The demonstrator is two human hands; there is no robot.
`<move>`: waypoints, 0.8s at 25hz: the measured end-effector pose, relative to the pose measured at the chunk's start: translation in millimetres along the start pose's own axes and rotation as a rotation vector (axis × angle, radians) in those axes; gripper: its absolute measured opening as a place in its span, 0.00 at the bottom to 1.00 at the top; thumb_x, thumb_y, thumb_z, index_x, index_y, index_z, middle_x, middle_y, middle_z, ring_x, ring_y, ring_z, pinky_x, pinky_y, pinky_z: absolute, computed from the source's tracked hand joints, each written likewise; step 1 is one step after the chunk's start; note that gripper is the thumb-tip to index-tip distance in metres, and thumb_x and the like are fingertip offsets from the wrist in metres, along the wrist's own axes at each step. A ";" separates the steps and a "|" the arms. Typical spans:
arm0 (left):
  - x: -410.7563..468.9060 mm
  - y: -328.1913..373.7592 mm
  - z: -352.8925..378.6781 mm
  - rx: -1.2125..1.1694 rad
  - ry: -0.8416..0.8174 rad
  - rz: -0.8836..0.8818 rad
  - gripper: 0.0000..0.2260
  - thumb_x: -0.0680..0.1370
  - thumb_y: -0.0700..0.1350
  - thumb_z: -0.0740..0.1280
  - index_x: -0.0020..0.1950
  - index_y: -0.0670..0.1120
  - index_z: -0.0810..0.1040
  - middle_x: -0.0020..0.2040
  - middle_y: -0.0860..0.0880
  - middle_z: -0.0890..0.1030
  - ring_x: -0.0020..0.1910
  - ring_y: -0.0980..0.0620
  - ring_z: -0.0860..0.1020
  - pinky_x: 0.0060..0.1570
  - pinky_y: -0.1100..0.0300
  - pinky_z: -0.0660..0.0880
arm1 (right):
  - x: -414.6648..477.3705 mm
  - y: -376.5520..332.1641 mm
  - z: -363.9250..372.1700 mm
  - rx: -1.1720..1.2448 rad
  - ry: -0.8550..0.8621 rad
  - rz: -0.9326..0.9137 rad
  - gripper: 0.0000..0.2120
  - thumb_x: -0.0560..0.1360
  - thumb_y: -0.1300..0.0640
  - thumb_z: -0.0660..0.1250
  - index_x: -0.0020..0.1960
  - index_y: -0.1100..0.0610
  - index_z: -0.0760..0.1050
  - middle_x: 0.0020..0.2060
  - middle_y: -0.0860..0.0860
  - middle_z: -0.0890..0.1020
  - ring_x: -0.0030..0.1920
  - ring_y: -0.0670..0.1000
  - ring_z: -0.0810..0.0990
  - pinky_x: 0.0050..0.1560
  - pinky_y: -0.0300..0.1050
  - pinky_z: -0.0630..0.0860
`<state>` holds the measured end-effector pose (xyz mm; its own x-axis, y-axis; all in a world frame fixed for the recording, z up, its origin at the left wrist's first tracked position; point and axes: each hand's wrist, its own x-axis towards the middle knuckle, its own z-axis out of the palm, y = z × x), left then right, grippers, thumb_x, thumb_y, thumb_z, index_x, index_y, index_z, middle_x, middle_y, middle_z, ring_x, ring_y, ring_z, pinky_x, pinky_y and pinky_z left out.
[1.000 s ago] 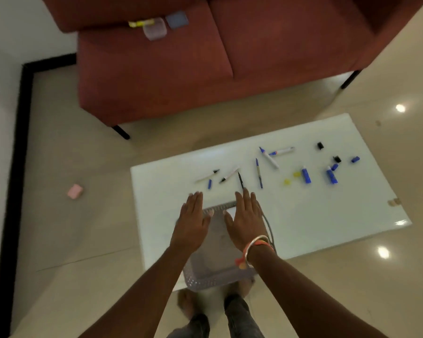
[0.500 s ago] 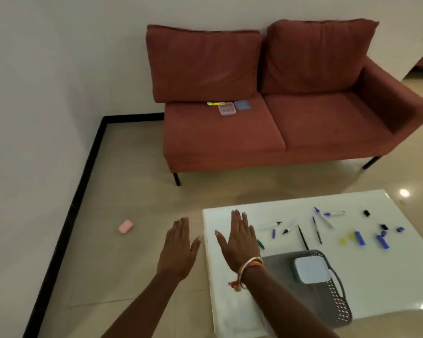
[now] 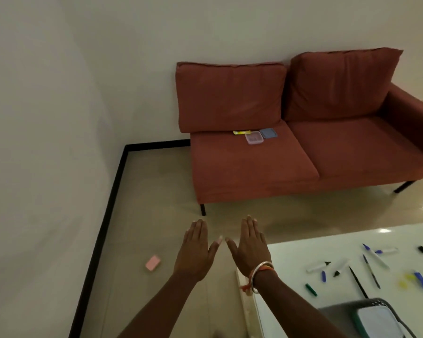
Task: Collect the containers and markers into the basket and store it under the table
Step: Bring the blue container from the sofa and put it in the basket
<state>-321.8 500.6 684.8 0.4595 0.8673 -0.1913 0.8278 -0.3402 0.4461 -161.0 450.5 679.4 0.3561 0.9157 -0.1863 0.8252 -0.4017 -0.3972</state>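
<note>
One grey basket (image 3: 340, 313) sits at the lower right corner of the frame on the near part of the white table (image 3: 288, 264). It holds one white-lidded container (image 3: 379, 322) with a green rim. Beyond the basket, at right centre, the markers (image 3: 374, 255) and their loose caps lie scattered on the tabletop. At least ten separate pieces can be counted: white barrels, thin dark pens, and blue, green, black and yellow bits. Blur prevents an exact tally. Two further containers rest side by side on the left seat cushion of the red sofa (image 3: 352, 152), in the upper middle of the frame: one clear pink container (image 3: 254, 137) and one blue container (image 3: 268, 133). One yellow strip (image 3: 241, 132) lies just left of them. One small pink object (image 3: 153, 262) lies on the floor (image 3: 156, 191) at lower left, near the black skirting. The left hand (image 3: 195, 252) and the right hand (image 3: 248, 247) hover at lower centre, left of the table edge. Both are palm down with fingers straight and together and thumbs spread inward, the tips close but apart, holding nothing. Bangles (image 3: 260, 274) circle the right wrist.
</note>
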 end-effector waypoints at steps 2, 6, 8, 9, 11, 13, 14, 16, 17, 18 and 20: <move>49.2 -0.6 -4.9 0.030 -0.017 0.052 0.39 0.78 0.69 0.42 0.82 0.45 0.45 0.83 0.48 0.47 0.82 0.52 0.43 0.78 0.57 0.40 | 42.8 2.4 0.8 0.011 0.021 0.034 0.38 0.79 0.35 0.49 0.79 0.57 0.43 0.80 0.53 0.46 0.79 0.53 0.43 0.78 0.52 0.48; 160.0 1.0 -21.3 0.080 -0.030 0.118 0.40 0.78 0.69 0.41 0.82 0.44 0.45 0.83 0.48 0.46 0.82 0.52 0.42 0.79 0.57 0.40 | 149.9 12.3 -8.1 0.053 0.063 0.082 0.39 0.79 0.36 0.51 0.79 0.58 0.42 0.80 0.53 0.46 0.79 0.53 0.43 0.77 0.51 0.48; 224.9 1.6 -30.3 0.134 -0.043 0.124 0.45 0.74 0.72 0.34 0.82 0.44 0.44 0.83 0.48 0.46 0.82 0.52 0.42 0.79 0.56 0.40 | 212.2 15.6 -22.2 0.101 0.094 0.111 0.40 0.79 0.36 0.51 0.79 0.58 0.41 0.80 0.53 0.46 0.79 0.53 0.43 0.77 0.51 0.48; 254.1 3.0 -34.0 0.184 -0.050 0.141 0.48 0.72 0.73 0.29 0.82 0.43 0.44 0.83 0.47 0.46 0.82 0.51 0.42 0.80 0.56 0.40 | 236.9 18.2 -29.3 0.114 0.111 0.115 0.40 0.79 0.36 0.51 0.79 0.58 0.41 0.80 0.52 0.46 0.79 0.52 0.42 0.77 0.51 0.47; 315.1 11.6 -39.5 0.217 -0.055 0.167 0.53 0.67 0.74 0.22 0.82 0.42 0.44 0.83 0.48 0.45 0.82 0.50 0.42 0.80 0.55 0.41 | 288.2 30.1 -46.9 0.114 0.121 0.129 0.40 0.79 0.36 0.51 0.79 0.58 0.41 0.80 0.52 0.45 0.79 0.52 0.42 0.77 0.51 0.47; 367.0 26.9 -42.8 0.219 -0.090 0.193 0.52 0.68 0.74 0.21 0.82 0.42 0.44 0.83 0.47 0.44 0.82 0.49 0.41 0.80 0.53 0.41 | 334.7 43.8 -66.1 0.129 0.109 0.172 0.40 0.79 0.36 0.52 0.79 0.58 0.41 0.80 0.52 0.45 0.79 0.52 0.42 0.77 0.51 0.47; 390.1 33.7 -43.9 0.246 -0.085 0.212 0.49 0.71 0.72 0.22 0.82 0.42 0.43 0.83 0.46 0.44 0.82 0.47 0.41 0.80 0.52 0.40 | 354.3 48.4 -73.5 0.146 0.127 0.188 0.40 0.79 0.36 0.52 0.79 0.58 0.41 0.80 0.52 0.45 0.79 0.52 0.42 0.77 0.51 0.47; 439.4 48.4 -46.6 0.252 -0.086 0.227 0.44 0.76 0.70 0.29 0.82 0.41 0.45 0.83 0.44 0.47 0.82 0.46 0.44 0.79 0.53 0.38 | 394.8 55.0 -85.9 0.157 0.137 0.210 0.40 0.79 0.36 0.52 0.80 0.57 0.42 0.80 0.51 0.45 0.79 0.52 0.42 0.77 0.50 0.48; 469.1 57.5 -46.5 0.221 -0.081 0.226 0.47 0.74 0.72 0.28 0.82 0.42 0.46 0.83 0.45 0.48 0.82 0.48 0.45 0.78 0.55 0.38 | 420.5 61.0 -92.0 0.177 0.142 0.216 0.39 0.79 0.36 0.52 0.80 0.57 0.42 0.80 0.51 0.46 0.79 0.52 0.42 0.77 0.50 0.48; 498.2 64.7 -43.0 0.201 -0.083 0.232 0.51 0.70 0.74 0.25 0.82 0.42 0.46 0.83 0.47 0.48 0.82 0.50 0.45 0.79 0.56 0.39 | 444.0 66.3 -96.9 0.192 0.143 0.221 0.39 0.79 0.36 0.52 0.80 0.57 0.42 0.80 0.51 0.46 0.79 0.51 0.42 0.77 0.50 0.48; 552.2 77.5 -31.4 0.188 -0.095 0.236 0.56 0.64 0.75 0.19 0.82 0.44 0.45 0.82 0.51 0.46 0.82 0.52 0.44 0.79 0.57 0.40 | 490.6 78.8 -105.7 0.205 0.146 0.233 0.39 0.79 0.37 0.52 0.80 0.57 0.42 0.80 0.51 0.45 0.79 0.51 0.42 0.77 0.50 0.48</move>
<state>-14.0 964.6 641.1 0.6664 0.7219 -0.1864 0.7358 -0.5965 0.3205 125.1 869.4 651.7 0.5961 0.7850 -0.1685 0.6139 -0.5809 -0.5346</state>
